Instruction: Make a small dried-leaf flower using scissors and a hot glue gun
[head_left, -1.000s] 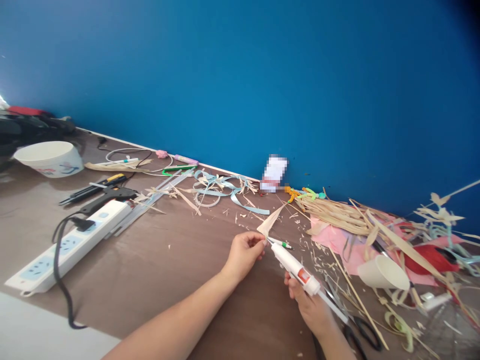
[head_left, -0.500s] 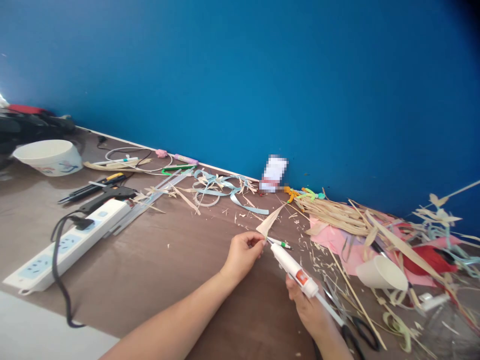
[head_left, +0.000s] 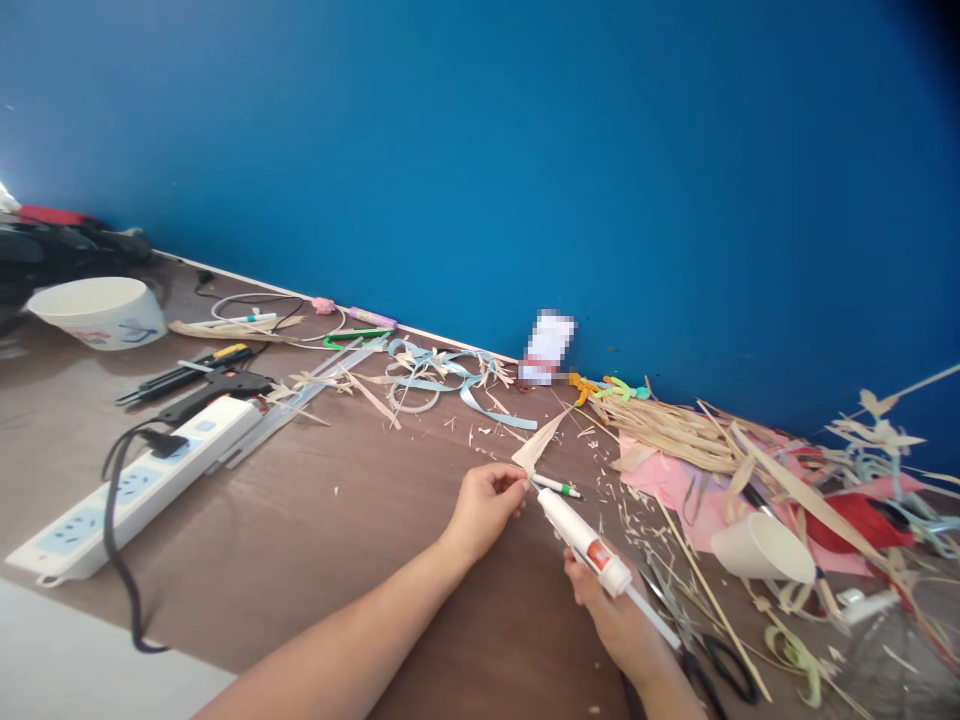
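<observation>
Between the fingertips of my left hand (head_left: pixel 487 510) is the lower end of a pale dried husk piece (head_left: pixel 541 443), which fans out upward. My right hand (head_left: pixel 611 605) is wrapped round a white glue gun (head_left: pixel 576 530) with an orange-red label. A glue stick (head_left: pixel 652 615) sticks out of its rear end. The gun's nozzle points up and left, right by the pinched end of the husk; whether it touches cannot be made out. Just behind the nozzle, a white and green pen (head_left: pixel 556 487) lies on the table. Scissors with black handles (head_left: pixel 720 668) lie beside my right wrist.
A power strip (head_left: pixel 135 495) with a black plug and cord lies at left, near another glue gun (head_left: pixel 210 390) and a white bowl (head_left: pixel 101 315). Light blue ribbon (head_left: pixel 480 400) lies by the wall. At right are husk strips (head_left: pixel 667 430), pink paper (head_left: pixel 660 475) and a paper cup (head_left: pixel 761 548).
My right hand and the glue gun have shifted slightly left, bringing the nozzle closer to the pinched husk end. The left hand stays almost still.
</observation>
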